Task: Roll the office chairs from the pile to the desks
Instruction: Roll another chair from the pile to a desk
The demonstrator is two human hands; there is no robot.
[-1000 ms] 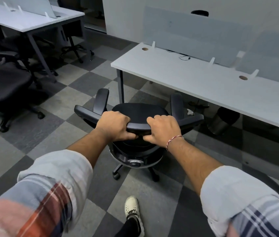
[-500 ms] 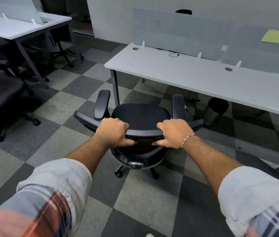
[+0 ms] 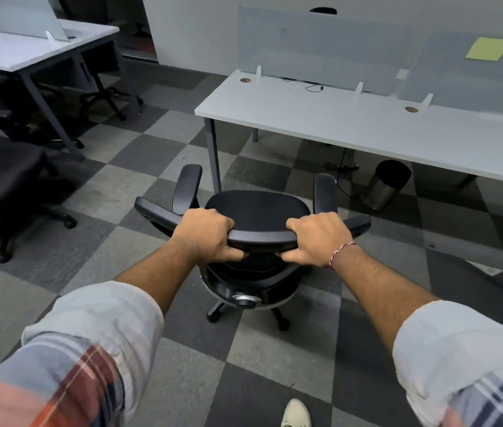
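Both hands grip the top edge of the chair's point(image 3: 253, 208) backrest: left hand point(image 3: 205, 234) left of centre, right hand point(image 3: 318, 237) right of centre, fingers curled over the rim. Chair stands on the checkered floor point(image 3: 59, 251), seat facing the white table point(image 3: 367, 127), just short of its near left leg. Metal bin point(image 3: 387, 184) sits under the table; more chairs point(image 3: 3, 177) at far left.

Checkered grey carpet floor point(image 3: 114, 208). A long white desk point(image 3: 367, 127) stands ahead with frosted divider panels point(image 3: 321, 47) along its back, a yellow note point(image 3: 487, 49) on one. A metal bin point(image 3: 385, 188) sits underneath. Pale wall point(image 3: 191, 26) behind; possibly a dark doorway point(image 3: 139, 29) left.
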